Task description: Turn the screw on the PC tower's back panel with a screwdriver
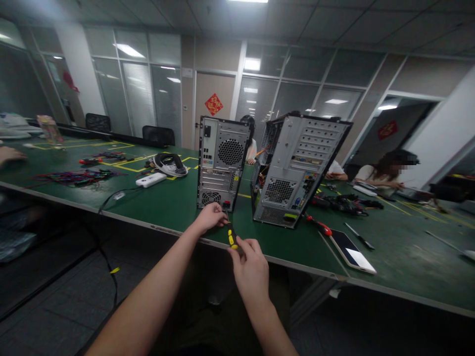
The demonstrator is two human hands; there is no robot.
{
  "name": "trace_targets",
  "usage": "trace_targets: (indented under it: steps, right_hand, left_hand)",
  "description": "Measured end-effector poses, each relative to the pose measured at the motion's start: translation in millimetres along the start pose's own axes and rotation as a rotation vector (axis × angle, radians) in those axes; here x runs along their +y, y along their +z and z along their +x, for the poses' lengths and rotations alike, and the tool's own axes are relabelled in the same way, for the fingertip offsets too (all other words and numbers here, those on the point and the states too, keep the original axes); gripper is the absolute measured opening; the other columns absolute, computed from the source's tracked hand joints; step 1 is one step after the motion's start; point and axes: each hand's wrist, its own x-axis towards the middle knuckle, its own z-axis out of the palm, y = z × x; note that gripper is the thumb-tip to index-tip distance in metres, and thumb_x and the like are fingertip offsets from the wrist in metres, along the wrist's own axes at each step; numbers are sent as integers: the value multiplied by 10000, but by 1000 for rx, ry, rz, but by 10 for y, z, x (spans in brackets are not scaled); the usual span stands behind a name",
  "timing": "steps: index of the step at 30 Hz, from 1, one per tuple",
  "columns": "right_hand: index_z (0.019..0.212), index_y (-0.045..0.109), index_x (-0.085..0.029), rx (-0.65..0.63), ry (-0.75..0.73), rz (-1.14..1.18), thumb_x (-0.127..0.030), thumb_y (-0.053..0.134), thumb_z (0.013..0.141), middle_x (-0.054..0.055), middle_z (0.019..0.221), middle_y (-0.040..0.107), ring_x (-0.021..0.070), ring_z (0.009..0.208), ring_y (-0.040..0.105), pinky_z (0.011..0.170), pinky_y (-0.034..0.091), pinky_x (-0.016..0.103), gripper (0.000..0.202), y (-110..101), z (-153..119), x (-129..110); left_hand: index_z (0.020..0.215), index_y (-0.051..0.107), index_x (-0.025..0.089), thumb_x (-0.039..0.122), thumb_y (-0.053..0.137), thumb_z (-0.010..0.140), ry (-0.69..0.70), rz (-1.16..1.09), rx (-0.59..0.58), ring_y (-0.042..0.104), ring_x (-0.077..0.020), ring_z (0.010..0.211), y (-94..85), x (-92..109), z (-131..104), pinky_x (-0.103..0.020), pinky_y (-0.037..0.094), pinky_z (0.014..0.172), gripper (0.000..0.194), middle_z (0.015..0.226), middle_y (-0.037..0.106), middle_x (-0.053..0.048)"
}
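Observation:
Two computer cases stand upright on the green table, backs facing me. The smaller computer case (224, 158) is right in front of my hands, with a round fan grille and slot covers on its back. In my right hand (252, 264) is the end of a black and yellow screwdriver (231, 236), its shaft pointing up at the case's lower edge. My left hand (212, 217) is closed near the screwdriver's tip, at the bottom of the case. Whatever its fingertips pinch is too small to make out. The screw spot itself is hidden.
The larger computer case (297, 173) stands to the right, its left side open. Red-handled pliers (319, 225), a phone (352, 251) and a pen (359, 236) lie further right. A white power strip (151, 179) and coloured wires (77, 176) are at left. Other people sit across the table.

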Motion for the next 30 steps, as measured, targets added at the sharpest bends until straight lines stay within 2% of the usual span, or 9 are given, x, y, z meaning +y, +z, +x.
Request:
trace_targets:
  steps: [4, 7, 10, 16, 19, 23, 27, 30]
  right_hand:
    - [1045, 739, -169, -22, 22, 12, -310, 707, 924, 54, 888, 716, 217, 807, 690, 728, 502, 295, 188, 39, -1, 23]
    - [1179, 720, -150, -28, 30, 75, -241, 674, 932, 73, 938, 749, 215, 794, 702, 752, 520, 304, 268, 52, -5, 39]
    - [1276, 692, -137, -36, -25, 122, -176, 572, 965, 106, 1053, 747, 221, 892, 712, 815, 529, 309, 336, 28, -4, 28]
    - [1296, 690, -154, -79, -87, 98, -144, 467, 997, 95, 981, 733, 207, 864, 706, 784, 530, 293, 373, -36, -6, -33]
    - [1240, 705, -155, -55, -57, 74, -177, 501, 996, 105, 1031, 742, 219, 907, 714, 814, 536, 306, 319, -11, -11, -31]
    - [1098, 723, -148, -57, 7, 71, -243, 558, 991, 101, 968, 749, 227, 859, 716, 788, 540, 313, 219, 29, -9, -14]
    - [1211, 697, -145, -54, -24, 87, -192, 515, 996, 107, 1053, 711, 225, 937, 702, 844, 535, 311, 285, 14, -10, -22]
    - [1278, 691, -167, -38, -47, 76, -162, 477, 998, 98, 1066, 660, 208, 924, 687, 844, 531, 301, 353, -17, -14, -36]
  left_hand:
    - [801, 432, 177, -48, 520, 863, 9, -3, 4, 721, -134, 590, 1, -13, 5, -169, 512, 493, 249, 712, 713, -35]
    - [805, 431, 178, -48, 514, 866, 2, -4, -3, 720, -133, 588, 4, -11, 6, -168, 512, 490, 248, 714, 715, -35]
    - [804, 433, 179, -46, 506, 873, 0, 4, 0, 714, -133, 579, 6, 3, 1, -174, 514, 483, 246, 719, 715, -38]
    - [793, 444, 175, -37, 554, 851, 17, 12, 3, 711, -137, 582, -7, -4, 3, -188, 524, 494, 246, 748, 726, -56]
    - [789, 447, 175, -22, 595, 836, 25, -2, 1, 710, -134, 583, -14, -24, 15, -185, 527, 506, 251, 736, 724, -48]
    - [793, 447, 175, -14, 613, 828, 20, -14, 7, 712, -134, 587, -11, -31, 21, -183, 527, 512, 254, 722, 719, -41]
    - [796, 445, 175, -27, 572, 841, 18, 2, 5, 709, -134, 572, -2, -18, 15, -183, 519, 500, 243, 719, 718, -40]
    - [798, 438, 179, -31, 559, 848, 10, -1, 1, 705, -129, 558, 1, -8, 11, -177, 510, 490, 247, 716, 715, -30]
